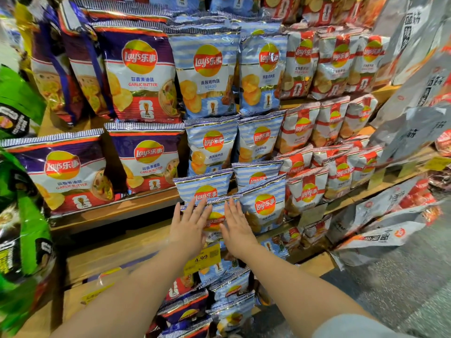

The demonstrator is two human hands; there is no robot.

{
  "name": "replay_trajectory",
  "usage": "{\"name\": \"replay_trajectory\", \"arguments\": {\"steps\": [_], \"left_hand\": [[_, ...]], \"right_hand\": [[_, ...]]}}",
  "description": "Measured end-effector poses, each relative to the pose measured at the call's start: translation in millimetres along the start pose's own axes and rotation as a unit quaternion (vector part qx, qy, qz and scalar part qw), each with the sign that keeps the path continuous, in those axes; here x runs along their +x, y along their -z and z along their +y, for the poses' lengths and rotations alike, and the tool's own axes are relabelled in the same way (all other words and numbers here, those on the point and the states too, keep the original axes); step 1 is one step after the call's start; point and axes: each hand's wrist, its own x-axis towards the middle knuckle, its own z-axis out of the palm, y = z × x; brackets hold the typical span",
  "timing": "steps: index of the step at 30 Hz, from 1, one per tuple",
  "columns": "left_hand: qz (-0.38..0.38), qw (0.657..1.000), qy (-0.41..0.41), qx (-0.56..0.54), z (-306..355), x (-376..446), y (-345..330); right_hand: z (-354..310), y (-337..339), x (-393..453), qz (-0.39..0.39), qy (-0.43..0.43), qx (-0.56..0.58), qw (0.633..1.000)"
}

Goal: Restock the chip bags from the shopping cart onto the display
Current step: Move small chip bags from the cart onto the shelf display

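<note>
Two sets of fingers (195, 211), straight and spread, are pressed flat against one blue striped chip bag (216, 222) on the display, nothing clenched or pinched. So the left hand (189, 230) and right hand (235, 229) aren't gripping anything; they're just palming the bag's front side by side. My guess is that's to push it back and square it up so it stands in line and doesn't slide off the shelf edge.

Using that bag as the landmark: right above it sit more blue bags (203, 189) stacked in the same column, and just to its right is another blue one (264, 208) leaning a bit forward. Directly below it is the yellow price tag (202, 258) reading 4.99 on the wooden shelf (117, 254). Up and to the left are the purple garlic butter bags (66, 172), with a bare stretch of shelf under them. Off to the right are the red and white bags (307, 191), packed tight.

Below the bag, between the forearms, there's a pile of mixed blue and purple bags (207, 303), which I'd guess is the stock left to shelve, though I can't make out the cart itself.
</note>
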Motion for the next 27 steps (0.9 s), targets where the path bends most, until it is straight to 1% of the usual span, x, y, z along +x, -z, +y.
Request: {"name": "replay_trajectory", "arguments": {"steps": [3, 6, 7, 9, 10, 14, 17, 18, 20, 23, 27], "left_hand": [[-0.011, 1.0, -0.004, 0.028, -4.8, 2.7, 6.5], [-0.009, 1.0, -0.008, -0.004, -3.5, -0.2, 9.1], [0.011, 1.0, -0.01, -0.026, -1.0, -1.6, 9.8], [0.093, 0.994, -0.017, -0.061, 8.8, -5.7, 13.3], [0.122, 0.989, -0.017, -0.083, 13.6, -7.6, 17.2], [0.09, 0.976, -0.019, -0.197, 32.6, -13.8, 35.9], [0.126, 0.967, -0.028, -0.221, 40.0, -21.2, 56.3], [0.124, 0.965, -0.036, -0.229, 42.8, -24.3, 62.7], [0.118, 0.959, -0.053, -0.254, 49.7, -31.4, 75.5], [0.146, 0.94, -0.068, -0.301, 65.9, -44.3, 94.8], [0.166, 0.924, -0.109, -0.328, 99.6, -57.5, 125.0]], "right_hand": [[-1.3, 6.4, -0.3, -0.008, 0.001, -0.018, 1.0], [-3.7, 6.8, -6.6, 0.007, -0.006, -0.013, 1.0], [-4.7, 4.9, -9.4, 0.017, -0.008, -0.004, 1.0], [-8.9, 2.4, -14.7, 0.048, -0.012, 0.04, 0.998], [-12.2, 1.5, -17.0, 0.069, -0.018, 0.069, 0.995], [-29.7, 3.4, -30.7, 0.15, -0.072, 0.153, 0.974], [-39.6, 11.4, -50.3, 0.211, -0.121, 0.231, 0.942], [-40.7, 15.0, -58.1, 0.226, -0.125, 0.251, 0.933], [-40.7, 22.9, -74.6, 0.243, -0.118, 0.267, 0.925], [-33.2, 38.2, -98.7, 0.275, -0.108, 0.271, 0.916], [-15.2, 64.3, -139.6, 0.309, -0.128, 0.28, 0.9]]}}
